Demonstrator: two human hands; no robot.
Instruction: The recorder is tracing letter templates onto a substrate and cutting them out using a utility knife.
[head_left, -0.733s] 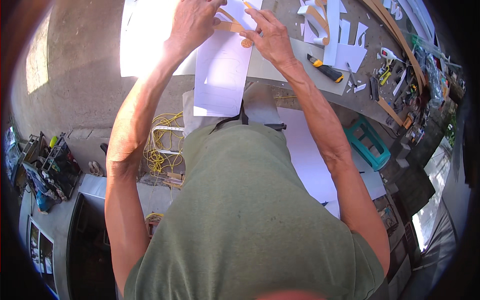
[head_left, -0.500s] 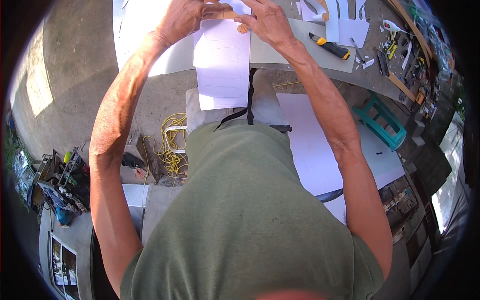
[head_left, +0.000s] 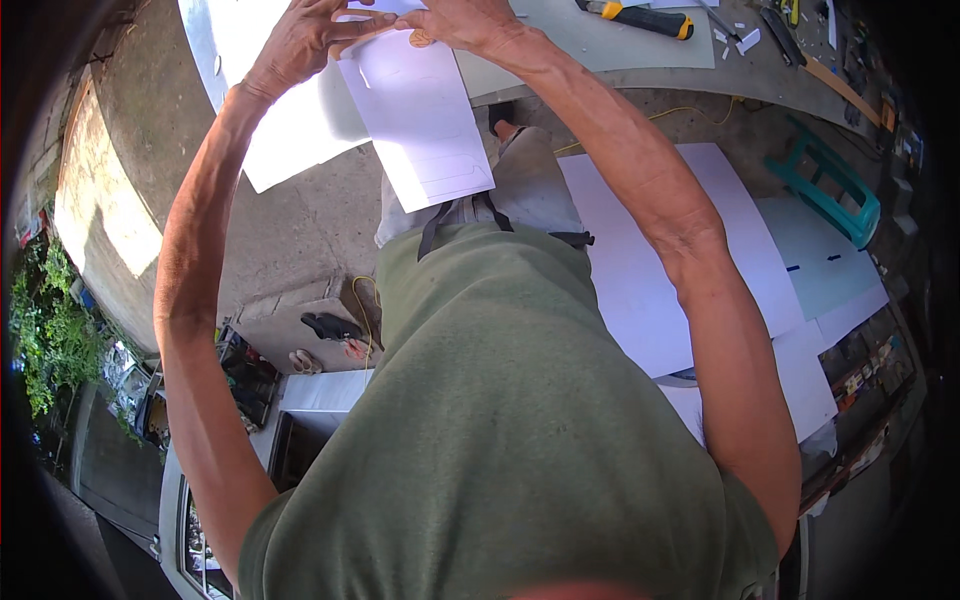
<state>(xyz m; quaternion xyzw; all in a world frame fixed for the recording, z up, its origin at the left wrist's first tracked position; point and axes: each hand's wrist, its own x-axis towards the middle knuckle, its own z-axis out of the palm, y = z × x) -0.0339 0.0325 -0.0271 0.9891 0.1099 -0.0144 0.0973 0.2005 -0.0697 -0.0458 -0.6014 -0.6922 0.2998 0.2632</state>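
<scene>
A narrow white sheet (head_left: 425, 125) with faint pencilled outlines slants over the table's near edge, its lower end above my lap. Across its far end lies a thin light-brown wooden piece (head_left: 365, 40) with a rounded end. My left hand (head_left: 318, 42) has its fingers closed on the left part of this piece. Close beside it, my right hand (head_left: 468, 22) grips near the rounded end with thumb and fingers. The upper fingers of both hands are cut off by the top of the picture. A yellow-and-black utility knife (head_left: 650, 18) rests to the right of my right hand.
A large white sheet (head_left: 310, 140) overhangs the table on the left. White scraps (head_left: 748, 40) and a wooden strip (head_left: 840, 88) lie on the right. Big white boards (head_left: 690, 250) are on the floor at my right, near a green stool (head_left: 830, 185).
My view has swung, so the table sits higher and more to the left. The narrow sheet now tilts more. Both hands stay at the wooden piece.
</scene>
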